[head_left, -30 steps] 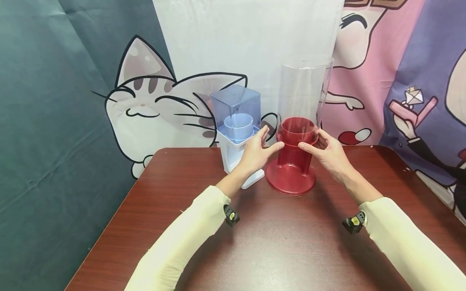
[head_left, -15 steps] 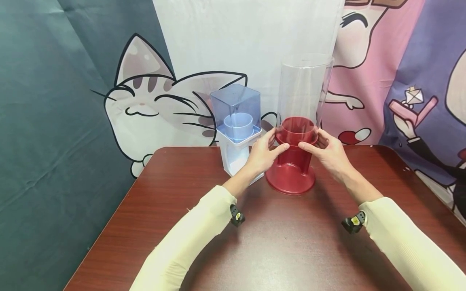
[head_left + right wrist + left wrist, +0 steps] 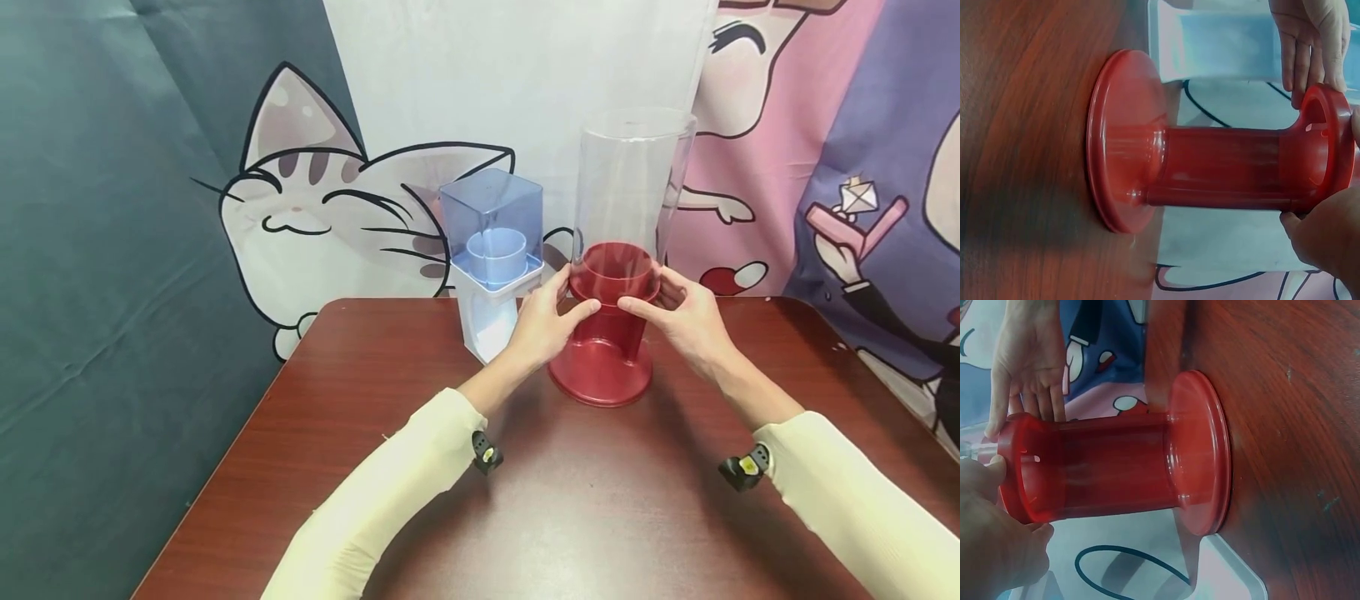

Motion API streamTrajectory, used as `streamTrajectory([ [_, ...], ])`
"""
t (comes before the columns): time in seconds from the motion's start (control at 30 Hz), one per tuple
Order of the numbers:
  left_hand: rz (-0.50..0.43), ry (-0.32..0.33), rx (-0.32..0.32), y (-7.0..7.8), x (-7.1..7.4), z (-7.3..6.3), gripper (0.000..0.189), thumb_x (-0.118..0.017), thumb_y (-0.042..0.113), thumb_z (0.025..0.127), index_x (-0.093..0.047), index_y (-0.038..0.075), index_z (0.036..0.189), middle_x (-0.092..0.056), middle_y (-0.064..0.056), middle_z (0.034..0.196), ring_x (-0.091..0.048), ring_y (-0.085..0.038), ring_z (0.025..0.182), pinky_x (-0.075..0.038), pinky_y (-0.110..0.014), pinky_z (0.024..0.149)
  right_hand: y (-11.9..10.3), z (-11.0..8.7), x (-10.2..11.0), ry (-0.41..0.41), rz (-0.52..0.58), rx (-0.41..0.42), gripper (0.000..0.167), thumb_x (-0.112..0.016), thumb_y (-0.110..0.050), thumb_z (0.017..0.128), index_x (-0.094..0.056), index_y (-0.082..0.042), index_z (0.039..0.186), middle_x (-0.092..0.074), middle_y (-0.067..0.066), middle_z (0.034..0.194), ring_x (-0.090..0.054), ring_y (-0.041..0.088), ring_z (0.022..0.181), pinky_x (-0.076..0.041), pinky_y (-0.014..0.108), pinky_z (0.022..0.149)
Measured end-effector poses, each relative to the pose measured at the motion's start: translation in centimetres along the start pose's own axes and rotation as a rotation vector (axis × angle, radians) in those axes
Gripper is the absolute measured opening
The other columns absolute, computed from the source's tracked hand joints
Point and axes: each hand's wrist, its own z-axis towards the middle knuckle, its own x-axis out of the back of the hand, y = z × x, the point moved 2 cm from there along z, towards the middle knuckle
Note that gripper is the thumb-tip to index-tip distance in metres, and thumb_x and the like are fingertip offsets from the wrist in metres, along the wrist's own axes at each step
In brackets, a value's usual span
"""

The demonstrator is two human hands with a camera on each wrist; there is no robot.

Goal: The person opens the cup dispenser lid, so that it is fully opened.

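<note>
A red dispenser stand (image 3: pixel 600 379) with a round base stands upright on the table, and a clear tube (image 3: pixel 626 183) rises from its collar. My left hand (image 3: pixel 542 327) holds the collar's left side, thumb in front and fingers behind. On the opposite side, my right hand (image 3: pixel 693 325) grips the same collar, its thumb in front too. The left wrist view shows the red column (image 3: pixel 1116 469) and both hands at the ring. In the right wrist view the open front of the collar (image 3: pixel 1338 137) is visible between the hands.
Just left of the red stand is a smaller white dispenser (image 3: pixel 487 321) with a see-through blue square top (image 3: pixel 491 196), partly hidden by my left hand. The brown wooden table (image 3: pixel 540 517) ends at a printed cartoon cloth (image 3: pixel 300 242) behind.
My left hand has moved right from beside the red stand onto its collar, and its fingers have come round it. The right hand keeps its hold; the head view has shifted slightly.
</note>
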Motion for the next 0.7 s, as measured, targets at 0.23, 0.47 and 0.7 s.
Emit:
streamTrajectory([
  [0.23,0.008,0.021,0.016,0.7,0.5,-1.1,0.076,-0.078,0.027,0.1,-0.041,0.007,0.163,-0.054,-0.007,0.156,-0.052,-0.016,0.144,-0.045,-0.034,0.116,-0.8,-1.2,-0.2,0.019,0.006,-0.001,0.083,-0.082,-0.031,0.096,-0.04,-0.011,0.164,-0.05,0.014,0.16,-0.053,0.029,0.144,-0.049,0.018,0.103],
  [0.47,0.001,0.016,-0.009,1.6,1.6,-2.5,0.075,-0.079,0.026,0.099,-0.043,0.009,0.163,-0.056,-0.005,0.155,-0.053,-0.014,0.143,-0.045,-0.029,0.115,-1.8,-2.8,-0.7,0.013,0.006,0.051,0.08,-0.084,-0.027,0.095,-0.043,-0.011,0.163,-0.055,0.016,0.155,-0.058,0.027,0.138,-0.052,0.014,0.096],
  [0.7,-0.062,-0.011,-0.041,1.8,2.8,-4.3,0.074,-0.081,0.019,0.097,-0.045,0.005,0.161,-0.055,-0.008,0.156,-0.053,-0.015,0.143,-0.046,-0.027,0.112,-2.7,-4.6,-1.4,-0.002,-0.053,0.061,0.081,-0.084,-0.029,0.095,-0.043,-0.014,0.163,-0.056,0.012,0.155,-0.057,0.031,0.139,-0.05,0.017,0.1],
])
